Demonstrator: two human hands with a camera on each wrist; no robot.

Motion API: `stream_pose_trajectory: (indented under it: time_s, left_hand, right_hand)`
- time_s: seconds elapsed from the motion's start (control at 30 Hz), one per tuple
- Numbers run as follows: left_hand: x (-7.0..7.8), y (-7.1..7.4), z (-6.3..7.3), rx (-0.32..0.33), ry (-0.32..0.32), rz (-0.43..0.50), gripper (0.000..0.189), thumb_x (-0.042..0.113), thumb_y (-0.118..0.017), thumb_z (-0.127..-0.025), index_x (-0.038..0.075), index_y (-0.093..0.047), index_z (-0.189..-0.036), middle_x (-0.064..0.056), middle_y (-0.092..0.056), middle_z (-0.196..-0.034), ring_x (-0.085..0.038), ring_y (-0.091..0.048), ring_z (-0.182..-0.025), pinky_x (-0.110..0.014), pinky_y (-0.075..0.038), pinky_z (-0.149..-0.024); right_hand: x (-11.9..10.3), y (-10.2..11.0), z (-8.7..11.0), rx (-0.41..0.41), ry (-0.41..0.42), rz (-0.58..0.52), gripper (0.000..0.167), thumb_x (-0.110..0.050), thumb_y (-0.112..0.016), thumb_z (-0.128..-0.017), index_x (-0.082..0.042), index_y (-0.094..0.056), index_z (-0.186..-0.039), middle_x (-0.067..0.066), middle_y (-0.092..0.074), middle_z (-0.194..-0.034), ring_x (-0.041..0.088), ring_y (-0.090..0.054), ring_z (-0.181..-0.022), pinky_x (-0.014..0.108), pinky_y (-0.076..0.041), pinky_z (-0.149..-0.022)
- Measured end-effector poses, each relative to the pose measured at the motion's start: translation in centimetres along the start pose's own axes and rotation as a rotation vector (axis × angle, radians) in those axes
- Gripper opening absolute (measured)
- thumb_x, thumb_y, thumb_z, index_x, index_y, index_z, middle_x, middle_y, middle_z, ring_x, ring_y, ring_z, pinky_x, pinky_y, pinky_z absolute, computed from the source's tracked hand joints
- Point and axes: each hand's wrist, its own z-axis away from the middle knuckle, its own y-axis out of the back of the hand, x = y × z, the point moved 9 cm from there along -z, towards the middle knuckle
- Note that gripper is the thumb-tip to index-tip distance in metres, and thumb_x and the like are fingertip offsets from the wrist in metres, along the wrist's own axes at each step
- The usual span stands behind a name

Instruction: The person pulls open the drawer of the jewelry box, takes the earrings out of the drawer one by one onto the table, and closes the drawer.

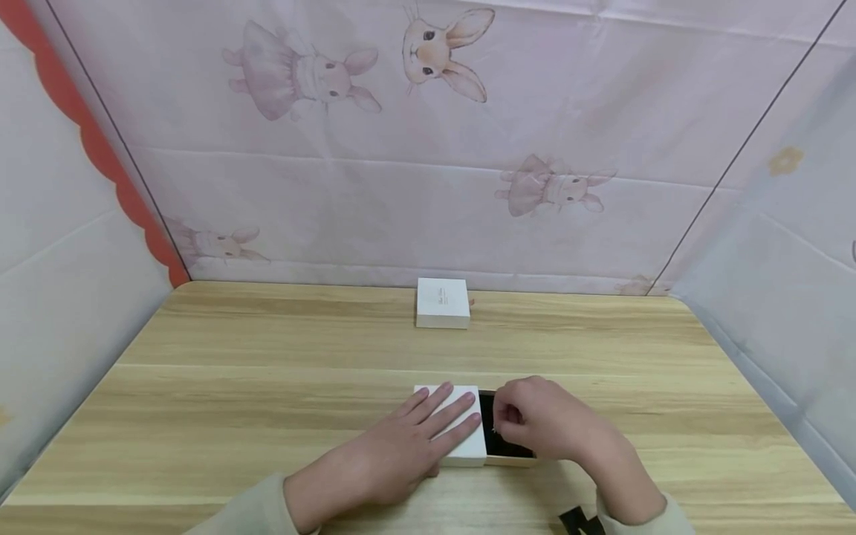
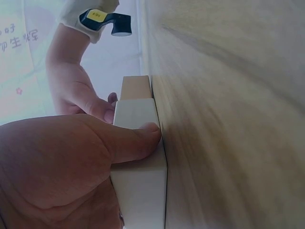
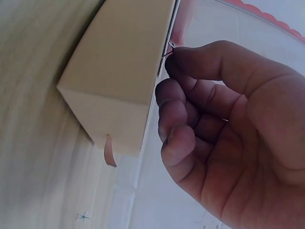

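A white box sleeve (image 1: 471, 448) lies on the table, with its inner drawer (image 1: 511, 461) slid out to the right. The drawer has tan walls and a black lining (image 1: 488, 438). My left hand (image 1: 417, 442) rests on the sleeve with straight, spread fingers. Its thumb (image 2: 138, 143) presses along the sleeve's near side. Over the drawer's right part, my right hand (image 1: 548, 420) pinches a tiny silvery piece with a thin wire (image 3: 170, 47) between thumb and index finger, right at the drawer's rim. I cannot tell exactly what it is.
A second white box (image 1: 443, 301) with printed lettering stands at the table's back edge. A short ribbon tab (image 3: 109, 151) hangs from the drawer's end. On the wood lies a small star-shaped thing (image 3: 83, 217). Rabbit-printed cloth (image 1: 401, 208) hangs behind the table.
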Motion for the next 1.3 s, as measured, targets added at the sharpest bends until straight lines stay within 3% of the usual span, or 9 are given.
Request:
stream_pose_trajectory:
  time_s: [0.53, 1.3]
  left_hand:
    - [0.1, 0.3, 0.1, 0.035, -0.008, -0.035, 0.073, 0.034, -0.054, -0.102, 0.02, -0.016, -0.162, -0.005, -0.009, -0.169, -0.032, -0.014, -0.154, -0.047, -0.026, -0.121]
    - [0.0, 0.3, -0.1, 0.01, -0.002, 0.011, 0.072, 0.031, -0.053, -0.103, 0.02, -0.014, -0.162, -0.005, -0.008, -0.169, -0.032, -0.013, -0.154, -0.049, -0.024, -0.121]
  right_hand:
    - [1.1, 1.3, 0.6, 0.011, -0.023, -0.014, 0.02, -0.005, -0.064, -0.083, -0.023, -0.063, -0.074, -0.014, -0.054, -0.064, 0.001, -0.047, -0.057, 0.023, -0.044, -0.053]
    - [2.7, 3.4, 1.8, 0.042, -0.065, -0.006, 0.017, -0.009, -0.064, -0.086, -0.022, -0.064, -0.075, -0.012, -0.053, -0.064, 0.002, -0.047, -0.058, 0.022, -0.043, -0.054]
